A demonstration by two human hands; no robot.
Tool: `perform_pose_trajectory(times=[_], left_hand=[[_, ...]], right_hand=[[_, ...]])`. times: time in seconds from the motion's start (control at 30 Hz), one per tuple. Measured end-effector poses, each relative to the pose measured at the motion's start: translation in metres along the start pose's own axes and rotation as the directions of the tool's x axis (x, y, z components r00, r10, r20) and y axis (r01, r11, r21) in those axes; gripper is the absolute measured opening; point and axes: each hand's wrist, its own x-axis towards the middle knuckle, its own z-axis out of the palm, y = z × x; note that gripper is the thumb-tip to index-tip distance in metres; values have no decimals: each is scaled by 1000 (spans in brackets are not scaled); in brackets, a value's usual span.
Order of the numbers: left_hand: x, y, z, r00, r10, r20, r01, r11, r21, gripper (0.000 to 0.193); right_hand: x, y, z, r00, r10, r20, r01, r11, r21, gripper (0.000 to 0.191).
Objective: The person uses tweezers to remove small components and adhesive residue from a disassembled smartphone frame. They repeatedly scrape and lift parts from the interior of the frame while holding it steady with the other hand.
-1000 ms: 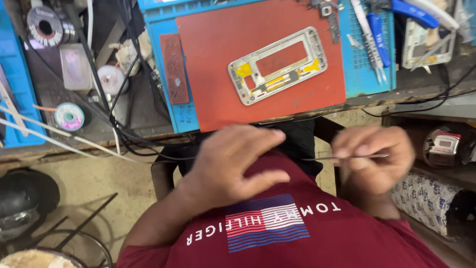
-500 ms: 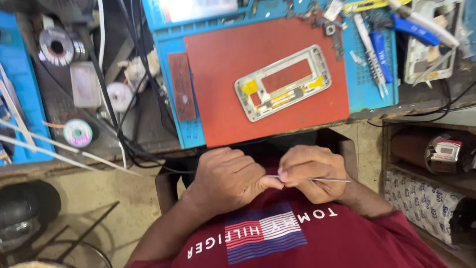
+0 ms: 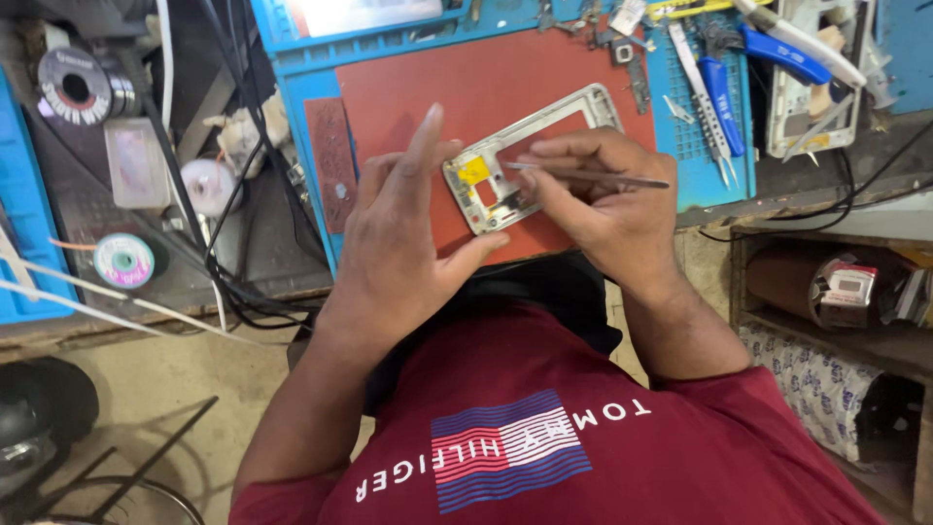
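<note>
Phone mid-frame (image 3: 530, 156) lies flat on the red work mat (image 3: 408, 87), near its front edge, partly covered by both hands. Right hand (image 3: 607, 199) is pinched closed on metal tweezers (image 3: 593, 177), tips aimed into the lower left end of the frame by the yellow patch (image 3: 473, 170). Left hand (image 3: 403, 228) holds nothing: palm open, fingers splayed, thumb pressed against the frame's near corner to pin it. Risks as I read it: the frame is braced at one corner only, so a sideways push from the tweezers can pivot it or slide it off the mat edge toward the lap. Tips are fine and the grip sits far back on the shank, so a slip could gouge the frame or flick a small part onto the cluttered bench. Cables (image 3: 224, 243) and solder spools (image 3: 123, 259) to the left are near the left forearm, a snag if the elbow swings. Blue-handled tools (image 3: 719, 92) to the right are well apart, no issue.
</note>
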Motion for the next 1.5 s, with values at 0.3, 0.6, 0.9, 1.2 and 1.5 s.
perform_pose_trajectory(times=[0.3,0.6,0.9,1.2,1.5], left_hand=[[-4,-6,12,998,-41,-53,38,998,-46,117],[-3,-5,15,998,-50,-49,48,998,-46,113],[-3,-5,16,996,-60,-63,55,996,-73,116],[-3,-6,17,996,-41,-85,38,999,-38,113],[-3,-5,17,996,-28,-82,25,999,-42,113]], right_hand=[[12,-2,18,985,-156,70,167,964,-206,11],[13,1,22,947,-300,111,319,861,-397,13],[10,2,22,974,-218,59,225,908,-352,13],[12,2,20,955,-285,79,290,854,-431,15],[11,1,21,958,-276,76,282,860,-426,15]])
